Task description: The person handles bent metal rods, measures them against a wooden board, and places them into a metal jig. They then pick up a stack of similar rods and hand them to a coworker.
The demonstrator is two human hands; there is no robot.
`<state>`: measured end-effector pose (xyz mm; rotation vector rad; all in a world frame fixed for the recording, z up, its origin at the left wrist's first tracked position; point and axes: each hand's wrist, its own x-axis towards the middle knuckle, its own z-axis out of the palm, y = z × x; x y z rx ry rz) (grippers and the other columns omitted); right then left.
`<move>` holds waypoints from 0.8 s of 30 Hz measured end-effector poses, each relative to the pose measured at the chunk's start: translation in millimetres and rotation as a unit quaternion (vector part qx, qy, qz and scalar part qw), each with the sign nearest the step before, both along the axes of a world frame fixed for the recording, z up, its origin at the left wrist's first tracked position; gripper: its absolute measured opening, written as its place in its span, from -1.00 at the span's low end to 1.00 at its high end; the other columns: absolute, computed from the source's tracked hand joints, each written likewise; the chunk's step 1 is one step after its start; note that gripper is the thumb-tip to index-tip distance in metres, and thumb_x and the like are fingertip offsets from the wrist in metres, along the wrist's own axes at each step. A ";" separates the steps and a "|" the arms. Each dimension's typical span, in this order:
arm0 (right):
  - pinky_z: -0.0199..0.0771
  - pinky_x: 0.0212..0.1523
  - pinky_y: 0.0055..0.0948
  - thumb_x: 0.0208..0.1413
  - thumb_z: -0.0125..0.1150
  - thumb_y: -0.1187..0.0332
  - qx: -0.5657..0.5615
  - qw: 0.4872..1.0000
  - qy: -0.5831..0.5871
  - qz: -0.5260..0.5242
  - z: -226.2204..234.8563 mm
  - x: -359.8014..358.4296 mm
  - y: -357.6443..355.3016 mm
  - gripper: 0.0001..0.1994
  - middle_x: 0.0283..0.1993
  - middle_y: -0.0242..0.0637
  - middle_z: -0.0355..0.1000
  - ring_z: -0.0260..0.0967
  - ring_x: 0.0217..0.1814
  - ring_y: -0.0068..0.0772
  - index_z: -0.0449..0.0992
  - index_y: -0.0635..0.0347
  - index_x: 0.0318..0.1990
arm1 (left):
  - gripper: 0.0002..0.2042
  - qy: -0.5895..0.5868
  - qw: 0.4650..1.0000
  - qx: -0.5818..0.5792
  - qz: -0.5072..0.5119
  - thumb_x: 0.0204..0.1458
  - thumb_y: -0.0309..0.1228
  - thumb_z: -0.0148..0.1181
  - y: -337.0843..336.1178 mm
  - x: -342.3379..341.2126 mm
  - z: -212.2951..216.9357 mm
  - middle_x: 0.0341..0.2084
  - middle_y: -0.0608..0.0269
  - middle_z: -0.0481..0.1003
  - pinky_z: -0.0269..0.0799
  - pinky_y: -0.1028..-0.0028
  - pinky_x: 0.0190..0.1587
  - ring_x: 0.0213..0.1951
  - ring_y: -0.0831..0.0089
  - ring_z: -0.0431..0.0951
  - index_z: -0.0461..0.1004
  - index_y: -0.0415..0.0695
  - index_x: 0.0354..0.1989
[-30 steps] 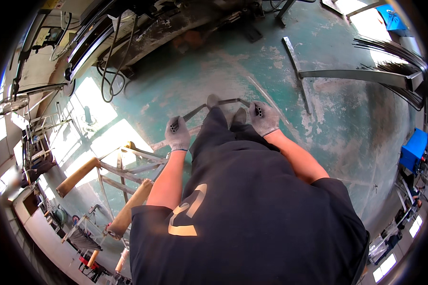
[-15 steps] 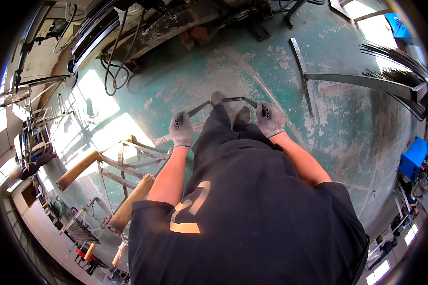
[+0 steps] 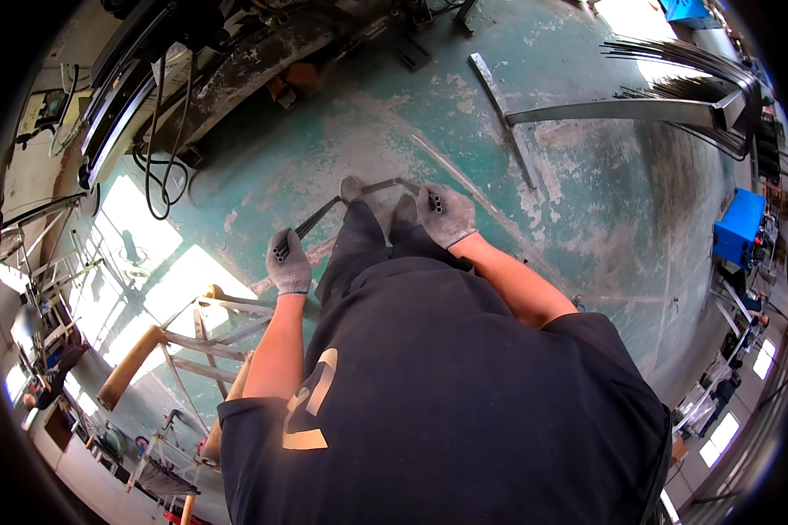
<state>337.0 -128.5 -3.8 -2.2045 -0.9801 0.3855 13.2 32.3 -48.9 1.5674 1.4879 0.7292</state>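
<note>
On a worn green floor [image 3: 587,201], a standing worker's gloved left hand [image 3: 288,262] clenches a bundle of thin rods [image 3: 311,226]. His right hand [image 3: 446,214] grips another bundle [image 3: 385,185] beside his shoes.

Knit cloth gloves, grey, on left hand [image 3: 288,262] and right hand [image 3: 446,214]; thin dull metal rods [image 3: 320,219]; beneath them, worn matt green-painted floor [image 3: 587,201].

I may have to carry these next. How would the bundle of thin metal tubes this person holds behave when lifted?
Probably stiff: the metal tubes run straight from the left hand out past the shoes. Likely light for their length, since their ends look hollow. Loose ones might slide or roll; both gloved hands, the right hand too, are closed around tube ends.
</note>
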 end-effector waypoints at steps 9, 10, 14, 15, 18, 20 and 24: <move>0.65 -0.19 -0.08 0.27 0.36 0.28 0.007 0.999 -0.032 -0.004 -3.5 -0.8 -0.9 -0.88 -0.21 -0.08 0.67 0.65 -0.20 0.09 0.72 0.07 -0.17 | -0.87 -0.018 1.000 -0.014 -0.002 0.38 -0.47 0.25 0.8 1.7 1.6 -0.26 0.27 0.64 0.56 0.47 -0.03 -0.20 0.54 0.63 0.62 -0.26 -0.05; 0.65 -0.19 -0.08 0.27 0.37 0.28 0.004 1.000 -0.027 -0.007 -3.0 -1.1 -0.9 -0.88 -0.20 -0.08 0.67 0.65 -0.19 0.09 0.72 0.07 -0.17 | -0.87 -0.014 1.000 -0.012 -0.002 0.38 -0.46 0.25 1.0 2.6 0.7 -0.26 0.27 0.64 0.56 0.47 -0.03 -0.20 0.54 0.63 0.62 -0.26 -0.05; 0.65 -0.16 -0.06 0.29 0.34 0.23 0.002 1.000 -0.002 -0.011 0.4 1.1 3.5 -0.84 -0.19 -0.08 0.68 0.65 -0.16 0.10 0.72 0.07 -0.15 | -0.85 -0.005 1.000 -0.011 0.015 0.37 -0.43 0.27 4.2 9.5 -2.5 -0.25 0.26 0.66 0.56 0.46 -0.02 -0.19 0.53 0.65 0.63 -0.25 -0.04; 0.64 -0.14 -0.03 0.30 0.32 0.21 -0.012 1.000 0.011 -0.011 1.8 4.2 7.4 -0.82 -0.20 -0.09 0.67 0.65 -0.15 0.11 0.72 0.06 -0.15 | -0.85 -0.005 1.000 -0.011 0.023 0.37 -0.42 0.27 6.9 11.7 -2.1 -0.24 0.26 0.67 0.56 0.46 -0.02 -0.19 0.52 0.66 0.63 -0.25 -0.04; 0.65 -0.14 0.00 0.32 0.28 0.16 -0.034 0.999 0.018 -0.010 3.6 10.5 17.0 -0.78 -0.23 -0.08 0.67 0.65 -0.17 0.12 0.73 0.06 -0.15 | -0.84 0.011 0.999 -0.027 0.043 0.35 -0.39 0.30 17.2 18.6 3.4 -0.25 0.26 0.69 0.57 0.44 -0.03 -0.20 0.51 0.67 0.64 -0.23 -0.05; 0.65 -0.15 0.00 0.33 0.28 0.14 -0.033 0.999 0.019 -0.013 5.3 15.7 20.6 -0.77 -0.24 -0.07 0.68 0.65 -0.18 0.13 0.73 0.05 -0.15 | -0.85 0.030 0.999 -0.016 0.016 0.34 -0.38 0.33 23.2 22.2 13.6 -0.29 0.27 0.69 0.58 0.44 -0.06 -0.24 0.52 0.67 0.66 -0.21 -0.10; 0.65 -0.15 -0.02 0.33 0.28 0.14 -0.025 0.999 0.024 -0.032 11.8 27.7 20.2 -0.77 -0.23 -0.06 0.68 0.65 -0.17 0.13 0.74 0.06 -0.14 | -0.85 0.038 0.999 -0.011 -0.020 0.31 -0.39 0.35 29.5 37.8 31.6 -0.32 0.25 0.68 0.57 0.45 -0.09 -0.26 0.51 0.66 0.67 -0.22 -0.13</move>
